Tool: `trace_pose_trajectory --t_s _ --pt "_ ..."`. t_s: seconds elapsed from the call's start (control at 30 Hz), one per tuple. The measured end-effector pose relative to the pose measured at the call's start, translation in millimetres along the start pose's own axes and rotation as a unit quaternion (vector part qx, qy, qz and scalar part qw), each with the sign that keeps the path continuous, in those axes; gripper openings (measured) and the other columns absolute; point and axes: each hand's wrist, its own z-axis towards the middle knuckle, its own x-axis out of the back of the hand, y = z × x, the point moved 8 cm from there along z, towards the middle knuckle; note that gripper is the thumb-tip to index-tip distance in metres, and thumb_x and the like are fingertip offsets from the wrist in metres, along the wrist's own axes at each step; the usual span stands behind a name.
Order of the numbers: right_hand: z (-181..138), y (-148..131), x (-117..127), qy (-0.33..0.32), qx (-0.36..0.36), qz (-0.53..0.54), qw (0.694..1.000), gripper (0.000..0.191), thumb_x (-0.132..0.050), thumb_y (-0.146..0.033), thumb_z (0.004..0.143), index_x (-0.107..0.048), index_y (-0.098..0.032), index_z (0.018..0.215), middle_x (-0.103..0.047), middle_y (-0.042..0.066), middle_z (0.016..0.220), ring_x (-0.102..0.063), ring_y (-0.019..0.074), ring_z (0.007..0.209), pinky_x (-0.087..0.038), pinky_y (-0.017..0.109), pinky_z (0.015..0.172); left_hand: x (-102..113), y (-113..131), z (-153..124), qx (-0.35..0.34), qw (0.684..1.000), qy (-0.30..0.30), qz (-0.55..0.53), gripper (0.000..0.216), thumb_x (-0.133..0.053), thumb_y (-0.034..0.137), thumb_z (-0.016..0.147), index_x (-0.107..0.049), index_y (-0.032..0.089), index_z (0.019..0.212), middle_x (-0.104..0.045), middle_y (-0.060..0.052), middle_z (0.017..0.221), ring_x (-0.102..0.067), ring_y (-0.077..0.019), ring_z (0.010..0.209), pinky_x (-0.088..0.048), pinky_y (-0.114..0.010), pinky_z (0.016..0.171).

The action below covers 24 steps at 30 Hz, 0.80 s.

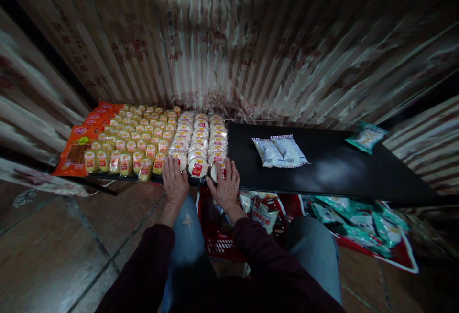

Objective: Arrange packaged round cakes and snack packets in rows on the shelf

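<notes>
Rows of round white packaged cakes (198, 167) with red labels lie on a black shelf (333, 169). My left hand (175, 181) rests over the front end of the left row, fingers stretched out flat. Over the front end of the right row lies my right hand (225, 186), its fingers spread. Both hands touch the wrappers at the shelf's front edge, and neither is closed round a pack. Left of them stand several rows of small yellow packaged cakes (126, 162).
Orange packets (77, 150) overlap at the shelf's left end. Two white-and-blue packets (281, 151) and a green packet (367, 136) lie to the right. Below stand a red basket (224, 251) and another basket (403, 260) holding green packets. A striped curtain (215, 40) hangs behind.
</notes>
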Motion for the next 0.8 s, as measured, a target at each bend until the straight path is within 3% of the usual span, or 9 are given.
trace_pose_trajectory --t_s 0.47,0.8 --pt "0 2 1 0.015 0.008 0.014 1.000 0.063 -0.049 -0.049 0.088 -0.036 -0.020 0.142 -0.019 0.016 0.154 -0.016 0.0330 0.141 -0.026 0.051 0.108 0 2 -5 -0.017 1.000 -0.010 0.018 0.055 -0.036 0.035 0.093 -0.036 0.005 0.140 -0.029 -0.023 0.150 -0.009 -0.0282 0.144 -0.016 -0.056 0.114" --pt "14 25 3 0.044 0.020 0.031 0.998 0.057 -0.043 -0.044 0.092 -0.036 -0.015 0.140 -0.011 0.017 0.156 -0.011 0.0319 0.142 -0.030 0.052 0.107 2 6 -10 -0.031 0.999 -0.014 0.008 0.058 -0.041 0.035 0.092 -0.035 0.006 0.141 -0.027 -0.023 0.151 -0.010 -0.0292 0.144 -0.014 -0.056 0.114"
